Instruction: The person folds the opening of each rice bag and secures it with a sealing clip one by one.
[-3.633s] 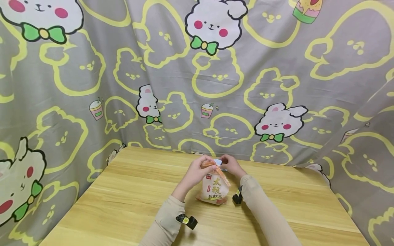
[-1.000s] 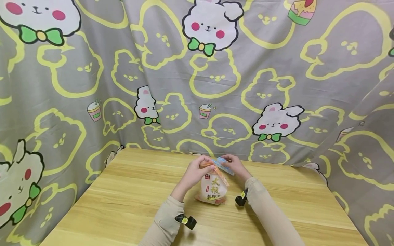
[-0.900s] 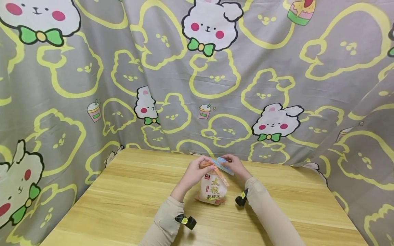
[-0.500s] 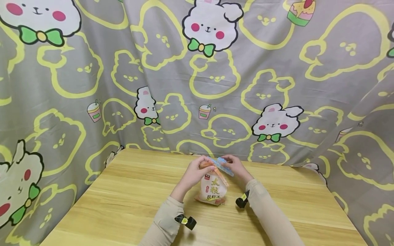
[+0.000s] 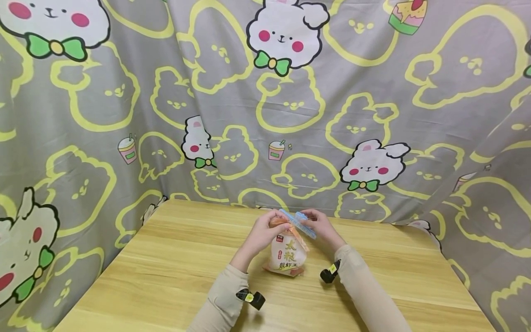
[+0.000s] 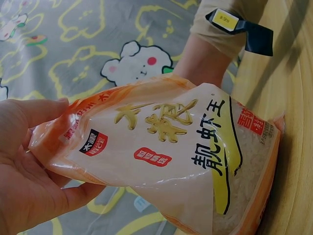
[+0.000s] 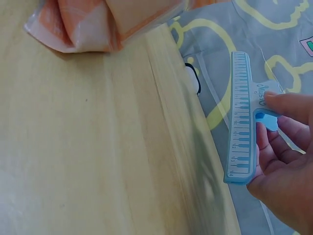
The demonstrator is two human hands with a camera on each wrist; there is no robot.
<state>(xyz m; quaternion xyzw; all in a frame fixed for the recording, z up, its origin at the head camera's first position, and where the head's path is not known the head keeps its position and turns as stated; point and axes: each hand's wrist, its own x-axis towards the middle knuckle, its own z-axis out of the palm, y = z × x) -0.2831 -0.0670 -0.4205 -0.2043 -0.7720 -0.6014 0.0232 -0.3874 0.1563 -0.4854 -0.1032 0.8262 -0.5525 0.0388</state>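
Observation:
A white and orange plastic bag of rice [image 5: 286,258] with gold and black lettering stands on the wooden table. My left hand [image 5: 265,230] pinches its gathered orange top between thumb and fingers, as the left wrist view shows on the bag's upper end [image 6: 73,127]. Just right of that top, my right hand [image 5: 323,228] holds a light blue clip [image 5: 304,225] by its handle. In the right wrist view, the clip's long bar [image 7: 241,117] carries a piano-key print, and thumb and fingers grip the handle behind it. The bar appears apart from the bag there.
The wooden table [image 5: 186,263] ends close behind the hands at a grey curtain [image 5: 232,106] printed with rabbits. Small black cameras are strapped to the left wrist [image 5: 250,299] and the right wrist [image 5: 330,272].
The right hand has drawn the clip out from behind the bag's top, rightward and slightly toward me, so more of it shows. The left hand and bag stay nearly still.

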